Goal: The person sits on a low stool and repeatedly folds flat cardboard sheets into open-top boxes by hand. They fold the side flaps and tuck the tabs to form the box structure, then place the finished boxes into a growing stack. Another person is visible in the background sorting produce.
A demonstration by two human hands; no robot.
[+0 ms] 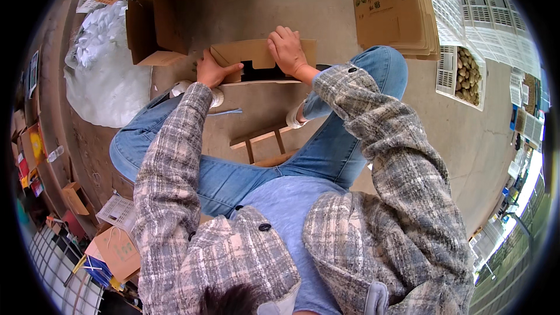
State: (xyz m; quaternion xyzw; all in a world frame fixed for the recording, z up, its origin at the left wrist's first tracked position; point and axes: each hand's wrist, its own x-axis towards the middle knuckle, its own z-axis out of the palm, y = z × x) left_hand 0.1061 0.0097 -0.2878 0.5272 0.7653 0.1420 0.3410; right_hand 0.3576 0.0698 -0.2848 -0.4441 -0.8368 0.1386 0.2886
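A brown cardboard box [240, 52] with a dark cutout stands on the floor between my feet. My left hand [212, 70] grips its left end, the thumb stretched inward along the near edge and the fingers partly hidden. My right hand [287, 52] is closed over the box's upper panel, right of the middle, with its fingertips near the far edge. The near side shows as a thin edge, and little of the inside can be seen.
Open cardboard boxes [153, 26] stand at the far left, beside a large white plastic sack [102, 76]. A stack of flattened cartons [394, 9] lies at the far right. Beyond it are white crates [448, 70], one holding brown produce [468, 76]. A wooden stool [265, 135] shows beneath me.
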